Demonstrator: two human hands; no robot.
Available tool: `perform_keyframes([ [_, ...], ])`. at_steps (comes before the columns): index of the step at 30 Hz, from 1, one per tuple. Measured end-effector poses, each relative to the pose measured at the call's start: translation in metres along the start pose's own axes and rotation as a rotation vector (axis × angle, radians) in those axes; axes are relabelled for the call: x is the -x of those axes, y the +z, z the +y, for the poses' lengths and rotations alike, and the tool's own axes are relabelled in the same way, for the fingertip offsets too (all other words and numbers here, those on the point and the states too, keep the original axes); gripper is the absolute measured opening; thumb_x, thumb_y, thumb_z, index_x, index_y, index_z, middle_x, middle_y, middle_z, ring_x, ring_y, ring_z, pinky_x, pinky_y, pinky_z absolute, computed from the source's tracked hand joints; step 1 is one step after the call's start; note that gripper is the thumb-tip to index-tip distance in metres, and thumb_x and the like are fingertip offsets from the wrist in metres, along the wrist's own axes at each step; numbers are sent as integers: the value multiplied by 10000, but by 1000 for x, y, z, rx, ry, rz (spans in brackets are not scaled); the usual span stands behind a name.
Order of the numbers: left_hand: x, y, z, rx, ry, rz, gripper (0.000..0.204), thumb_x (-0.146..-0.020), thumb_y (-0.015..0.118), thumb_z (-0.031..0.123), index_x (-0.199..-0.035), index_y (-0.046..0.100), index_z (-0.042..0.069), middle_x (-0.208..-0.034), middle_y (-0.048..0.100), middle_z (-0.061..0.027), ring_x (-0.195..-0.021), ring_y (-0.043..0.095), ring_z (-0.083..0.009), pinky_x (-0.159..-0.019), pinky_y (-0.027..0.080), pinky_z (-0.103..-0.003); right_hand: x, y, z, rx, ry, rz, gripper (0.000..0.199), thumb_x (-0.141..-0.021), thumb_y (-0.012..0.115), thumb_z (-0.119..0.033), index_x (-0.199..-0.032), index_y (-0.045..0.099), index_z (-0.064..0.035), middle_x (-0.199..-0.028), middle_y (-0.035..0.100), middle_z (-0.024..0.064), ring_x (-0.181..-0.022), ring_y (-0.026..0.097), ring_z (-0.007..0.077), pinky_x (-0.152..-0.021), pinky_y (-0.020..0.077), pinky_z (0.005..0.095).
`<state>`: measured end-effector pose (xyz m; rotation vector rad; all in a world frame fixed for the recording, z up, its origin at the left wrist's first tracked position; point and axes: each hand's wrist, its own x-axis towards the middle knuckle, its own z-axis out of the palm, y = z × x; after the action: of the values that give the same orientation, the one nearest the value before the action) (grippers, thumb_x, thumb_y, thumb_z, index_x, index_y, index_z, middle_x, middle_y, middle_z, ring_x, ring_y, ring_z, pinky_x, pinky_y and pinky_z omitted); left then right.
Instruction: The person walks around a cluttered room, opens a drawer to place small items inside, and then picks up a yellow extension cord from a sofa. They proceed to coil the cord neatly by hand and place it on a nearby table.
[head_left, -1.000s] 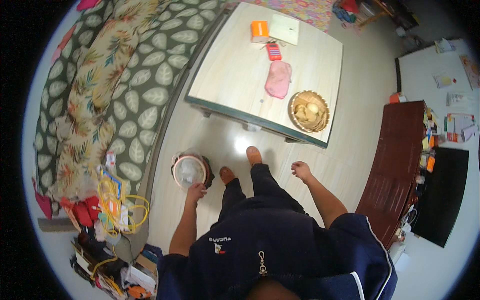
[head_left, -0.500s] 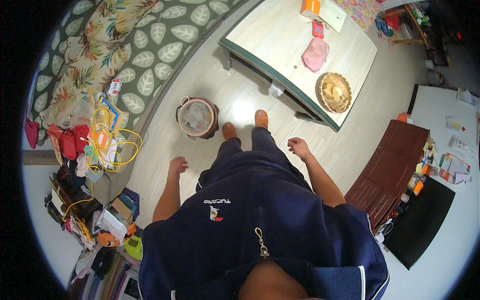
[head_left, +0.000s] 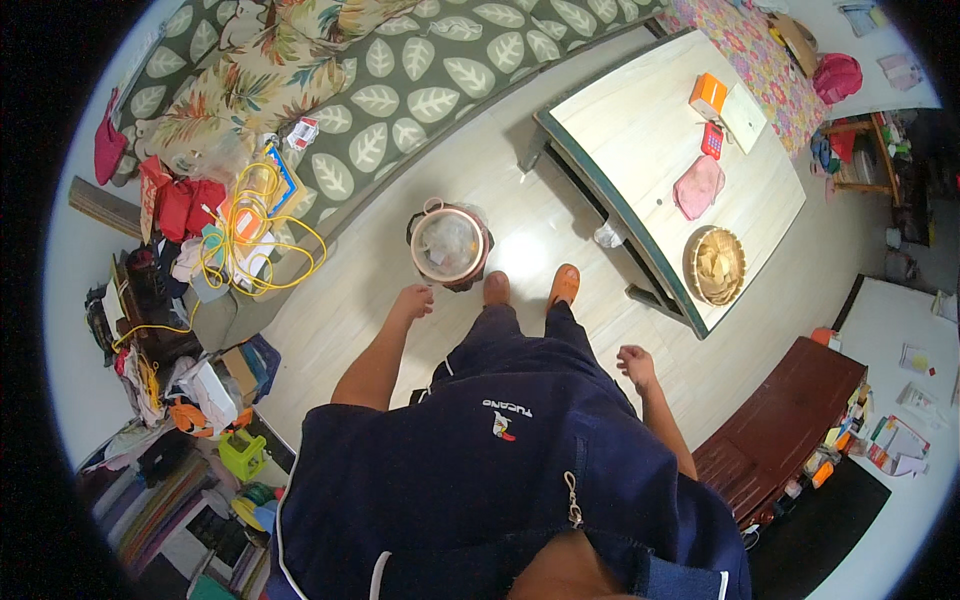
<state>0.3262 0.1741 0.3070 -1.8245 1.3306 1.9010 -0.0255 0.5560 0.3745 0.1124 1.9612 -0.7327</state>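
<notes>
Hands empty: left hand (head_left: pixel 412 299) loosely open just beside the lined bin (head_left: pixel 449 245), right hand (head_left: pixel 634 364) loosely curled, well apart.

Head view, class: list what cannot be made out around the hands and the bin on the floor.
- Bin contents: blurred by its clear liner.
- Left hand fingers: too small to tell whether they touch the bin.
- Right hand palm: turned away.
- Basket contents: too small.

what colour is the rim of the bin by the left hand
Pinkish copper, around the bin, seen in the head view.
</notes>
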Motion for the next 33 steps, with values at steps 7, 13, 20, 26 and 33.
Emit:
perform_keyframes([
  [7, -6, -2, 51, -27, 86, -14, 257, -769, 547, 190, -958, 584, 20, -756, 582, -57, -544, 554, -156, -428, 405, -261, 15, -14, 22, -42, 76, 79, 241, -789, 548, -175, -979, 573, -29, -802, 608, 55, -634, 587, 146, -495, 428, 247],
  [13, -12, -14, 19, -75, 9, -10, 258, -773, 544, 199, -959, 589, 26, -737, 568, -58, -548, 553, -158, -431, 405, -264, 9, -3, 6, -65, 11, 64, 234, -805, 547, -191, -981, 563, -38, -809, 601, 44, -633, 571, 140, -525, 433, 249],
  [20, -8, -23, -22, -158, 54, 9, 219, -763, 529, 161, -925, 593, 29, -757, 594, -78, -562, 573, -178, -439, 431, -276, -7, 9, -15, -88, -22, -21, 240, -784, 565, -130, -996, 548, -20, -839, 598, 84, -617, 569, 155, -503, 442, 235],
  [26, -8, -29, -50, -5, 22, 36, 212, -767, 501, 167, -891, 582, 16, -756, 605, -90, -556, 582, -181, -429, 441, -290, -16, 6, -43, 136, -73, -48, 243, -788, 544, -194, -964, 577, -30, -800, 605, 57, -632, 579, 149, -519, 439, 260],
  [33, 33, -32, -93, 318, -56, 148, 252, -787, 476, 169, -963, 572, 16, -807, 612, -103, -572, 597, -193, -423, 431, -281, -49, 18, -98, 265, -61, -152, 217, -780, 555, -178, -953, 584, -50, -767, 594, 36, -612, 577, 139, -471, 410, 242],
])
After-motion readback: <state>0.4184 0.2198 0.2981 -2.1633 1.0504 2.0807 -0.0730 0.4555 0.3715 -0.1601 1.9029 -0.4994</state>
